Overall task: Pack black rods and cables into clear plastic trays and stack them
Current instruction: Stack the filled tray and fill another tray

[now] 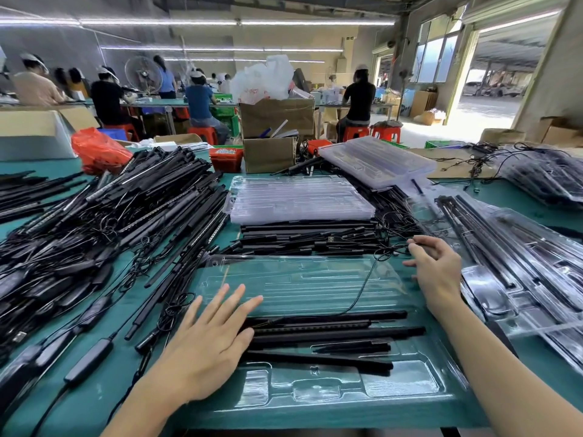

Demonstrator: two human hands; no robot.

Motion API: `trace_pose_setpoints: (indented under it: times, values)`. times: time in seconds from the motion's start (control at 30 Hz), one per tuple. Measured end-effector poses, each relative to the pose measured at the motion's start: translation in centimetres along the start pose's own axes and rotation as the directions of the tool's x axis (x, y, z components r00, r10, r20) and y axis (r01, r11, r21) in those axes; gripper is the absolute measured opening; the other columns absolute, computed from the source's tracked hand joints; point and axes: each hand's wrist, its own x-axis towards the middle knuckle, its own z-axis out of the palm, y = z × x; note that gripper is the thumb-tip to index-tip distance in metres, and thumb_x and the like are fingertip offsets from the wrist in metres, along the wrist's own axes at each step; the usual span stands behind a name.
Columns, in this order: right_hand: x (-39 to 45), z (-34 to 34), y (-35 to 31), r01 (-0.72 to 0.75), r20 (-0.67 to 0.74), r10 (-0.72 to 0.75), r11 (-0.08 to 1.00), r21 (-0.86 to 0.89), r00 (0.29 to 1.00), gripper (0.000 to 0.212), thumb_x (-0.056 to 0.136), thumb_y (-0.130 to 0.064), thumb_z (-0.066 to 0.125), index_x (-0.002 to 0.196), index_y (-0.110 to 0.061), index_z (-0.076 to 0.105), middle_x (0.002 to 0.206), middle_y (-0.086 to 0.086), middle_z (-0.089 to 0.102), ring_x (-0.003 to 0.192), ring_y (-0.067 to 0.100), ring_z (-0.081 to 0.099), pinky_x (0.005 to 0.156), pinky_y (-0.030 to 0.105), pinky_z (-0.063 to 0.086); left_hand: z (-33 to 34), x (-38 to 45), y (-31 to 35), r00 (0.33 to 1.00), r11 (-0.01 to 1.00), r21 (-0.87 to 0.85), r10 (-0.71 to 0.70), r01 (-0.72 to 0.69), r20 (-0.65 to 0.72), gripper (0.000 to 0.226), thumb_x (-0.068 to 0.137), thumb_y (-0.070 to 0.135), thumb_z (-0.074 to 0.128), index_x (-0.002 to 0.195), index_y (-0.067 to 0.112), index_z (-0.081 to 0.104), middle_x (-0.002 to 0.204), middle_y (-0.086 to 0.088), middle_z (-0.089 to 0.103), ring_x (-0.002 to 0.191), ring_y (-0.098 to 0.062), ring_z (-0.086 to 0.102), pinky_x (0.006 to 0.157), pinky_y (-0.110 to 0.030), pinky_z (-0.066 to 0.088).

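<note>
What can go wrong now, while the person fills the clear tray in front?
1. The thin cable crosses the clear tray loosely from the right hand; it might snag or get pinched under the next tray.
2. The black rods under the left hand lie slightly askew, perhaps not seated, so stacking may wobble.
3. Loose rods behind the tray could tangle with the cable.

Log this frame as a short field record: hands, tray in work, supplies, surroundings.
left hand: open, fingers straight, on the left ends of the black rods
right hand: pinching a thin black cable at the tray's far right corner
tray in work: clear, on the green table, several rods in its near half
supplies: loose rod pile left; empty tray stack behind
packed trays: right
surroundings: workers seated at benches behind
</note>
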Motion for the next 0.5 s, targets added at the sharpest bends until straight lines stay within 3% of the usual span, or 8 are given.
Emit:
trace_pose_setpoints:
  times: [0.13, 0.17, 0.3, 0.5]
  values:
    - [-0.3, 0.4, -1.2, 0.035, -0.053, -0.034, 0.999, 0.013, 0.998, 0.013, 0.093, -0.012, 0.064, 0.095, -0.025, 0.066, 0.099, 0.004, 0.072, 0.074, 0.018, 0.069, 0.064, 0.036, 0.055, -0.5, 0.7, 0.5, 0.996, 0.988, -0.130, -0.086, 0.084, -0.012, 0.072, 0.080, 0.078, -0.005, 0.148, 0.058, 0.008, 0.163, 0.024, -0.015, 0.141, 0.006, -0.034, 0.119, -0.039, -0.022]
    - [-0.4, 0.5, -1.6, 0.044, -0.060, -0.043, 0.999, 0.022, 0.997, 0.014, 0.093, -0.011, 0.064, 0.096, -0.024, 0.066, 0.100, 0.005, 0.072, 0.077, 0.019, 0.070, 0.066, 0.037, 0.057, -0.4, 0.9, 0.7, 0.992, 0.988, -0.104, -0.116, 0.111, -0.046, 0.074, 0.080, 0.077, -0.006, 0.149, 0.056, 0.007, 0.164, 0.021, -0.016, 0.143, 0.002, -0.033, 0.119, -0.041, -0.022]
    - [-0.8, 1.1, -3.4, 0.107, -0.053, -0.102, 0.989, 0.102, 0.993, 0.020, 0.094, -0.004, 0.061, 0.095, -0.024, 0.064, 0.099, 0.000, 0.071, 0.067, 0.009, 0.071, 0.050, 0.021, 0.055, 0.4, 1.8, 1.1, 0.976, 0.982, 0.045, -0.176, 0.182, -0.127, 0.067, 0.087, 0.070, -0.009, 0.152, 0.053, -0.014, 0.162, 0.010, -0.030, 0.140, -0.010, -0.042, 0.118, -0.046, -0.022]
    - [-2.3, 2.6, -6.8, 0.229, -0.082, -0.216, 0.949, 0.218, 0.973, 0.025, 0.093, 0.000, 0.057, 0.094, -0.024, 0.064, 0.103, 0.005, 0.074, 0.071, 0.018, 0.073, 0.046, 0.025, 0.055, 0.8, 2.7, 1.1, 0.970, 0.976, 0.057, -0.200, 0.210, -0.138, 0.064, 0.094, 0.065, -0.002, 0.155, 0.048, -0.008, 0.166, 0.005, -0.020, 0.146, -0.014, -0.034, 0.120, -0.050, -0.016]
